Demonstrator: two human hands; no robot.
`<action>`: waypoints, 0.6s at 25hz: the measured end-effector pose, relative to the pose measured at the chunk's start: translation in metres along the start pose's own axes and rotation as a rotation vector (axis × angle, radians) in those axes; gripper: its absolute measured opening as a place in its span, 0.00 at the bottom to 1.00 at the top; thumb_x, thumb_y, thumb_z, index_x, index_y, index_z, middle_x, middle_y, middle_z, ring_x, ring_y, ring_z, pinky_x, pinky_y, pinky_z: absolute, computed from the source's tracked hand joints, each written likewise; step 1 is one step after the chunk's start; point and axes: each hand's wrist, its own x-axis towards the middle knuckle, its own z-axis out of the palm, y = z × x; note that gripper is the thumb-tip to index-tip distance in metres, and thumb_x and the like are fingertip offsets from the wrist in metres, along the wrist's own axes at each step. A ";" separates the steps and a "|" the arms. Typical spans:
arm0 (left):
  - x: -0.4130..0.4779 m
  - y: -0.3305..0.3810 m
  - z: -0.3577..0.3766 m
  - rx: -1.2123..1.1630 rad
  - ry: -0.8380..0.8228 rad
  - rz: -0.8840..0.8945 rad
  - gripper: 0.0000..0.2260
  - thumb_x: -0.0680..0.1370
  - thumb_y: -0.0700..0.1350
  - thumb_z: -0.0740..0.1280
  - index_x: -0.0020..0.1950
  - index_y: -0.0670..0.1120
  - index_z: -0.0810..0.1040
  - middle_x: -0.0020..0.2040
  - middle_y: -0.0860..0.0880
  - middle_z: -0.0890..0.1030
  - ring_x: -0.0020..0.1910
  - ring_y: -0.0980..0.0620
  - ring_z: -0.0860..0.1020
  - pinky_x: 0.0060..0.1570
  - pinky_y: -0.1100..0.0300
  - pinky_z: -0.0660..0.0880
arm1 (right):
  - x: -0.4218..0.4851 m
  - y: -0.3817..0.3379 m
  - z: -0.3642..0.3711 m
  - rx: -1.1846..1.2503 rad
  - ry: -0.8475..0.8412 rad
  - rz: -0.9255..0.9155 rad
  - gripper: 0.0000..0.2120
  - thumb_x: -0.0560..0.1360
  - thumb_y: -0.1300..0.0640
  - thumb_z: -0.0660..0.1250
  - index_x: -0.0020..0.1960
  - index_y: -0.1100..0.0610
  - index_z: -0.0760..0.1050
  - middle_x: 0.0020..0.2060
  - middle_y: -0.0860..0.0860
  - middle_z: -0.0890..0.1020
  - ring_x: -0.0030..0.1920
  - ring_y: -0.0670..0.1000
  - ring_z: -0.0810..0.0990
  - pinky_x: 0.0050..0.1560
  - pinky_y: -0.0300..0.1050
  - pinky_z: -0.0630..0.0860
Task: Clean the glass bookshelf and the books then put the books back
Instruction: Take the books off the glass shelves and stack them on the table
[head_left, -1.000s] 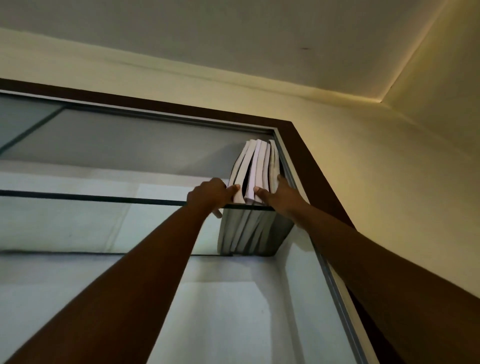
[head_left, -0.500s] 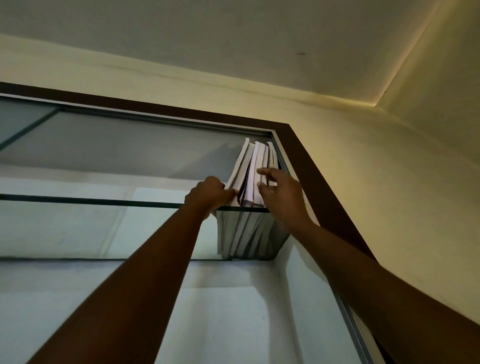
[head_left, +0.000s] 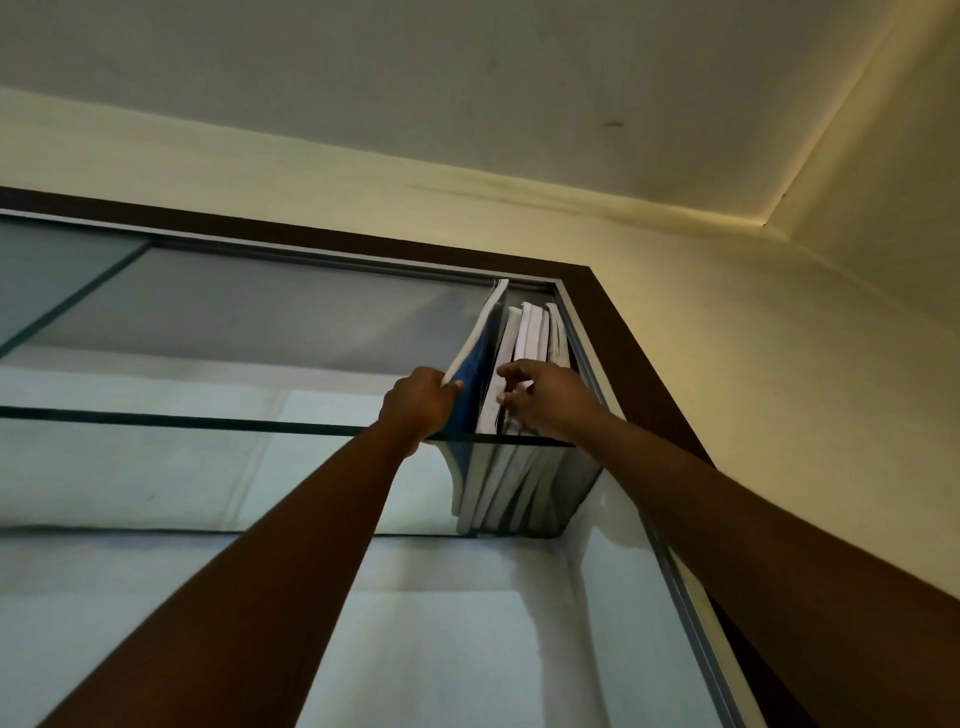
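Seen from below, several thin books (head_left: 535, 338) stand upright at the right end of the top glass shelf (head_left: 156, 422). The leftmost one, a blue-covered book (head_left: 475, 364), leans left, away from the others. My left hand (head_left: 418, 402) grips its lower front edge, thumb on the cover. My right hand (head_left: 545, 397) is at the fronts of the remaining books, fingers curled and pinching their edges. The books' undersides show through the glass.
A dark wooden frame (head_left: 618, 332) borders the shelf unit at the top and right, with a metal rail (head_left: 691, 613) along the right side. A second glass shelf (head_left: 182, 531) lies below. The ceiling and cream wall are close above.
My left hand has pulled the blue book leftward, opening a gap from the stack. My right hand shifted from the stack's right side to the books' front edges.
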 end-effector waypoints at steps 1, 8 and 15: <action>0.000 0.000 -0.002 0.000 0.013 0.010 0.15 0.81 0.50 0.58 0.59 0.39 0.73 0.48 0.42 0.75 0.48 0.45 0.75 0.50 0.52 0.74 | 0.000 -0.006 0.000 -0.101 -0.033 -0.004 0.21 0.77 0.55 0.64 0.69 0.53 0.66 0.64 0.55 0.74 0.62 0.55 0.73 0.58 0.48 0.75; -0.002 -0.006 -0.007 0.164 0.060 0.029 0.17 0.81 0.51 0.57 0.60 0.39 0.73 0.54 0.40 0.78 0.52 0.42 0.78 0.52 0.50 0.75 | 0.000 -0.030 0.004 -0.273 -0.106 0.066 0.21 0.78 0.57 0.63 0.68 0.62 0.65 0.62 0.58 0.74 0.61 0.55 0.74 0.54 0.42 0.70; -0.003 -0.009 -0.014 0.139 -0.002 0.067 0.15 0.81 0.49 0.58 0.62 0.40 0.71 0.57 0.40 0.77 0.55 0.41 0.77 0.59 0.46 0.73 | 0.022 -0.050 0.002 -0.110 -0.117 0.233 0.14 0.78 0.58 0.63 0.59 0.65 0.70 0.47 0.57 0.76 0.45 0.52 0.76 0.51 0.42 0.74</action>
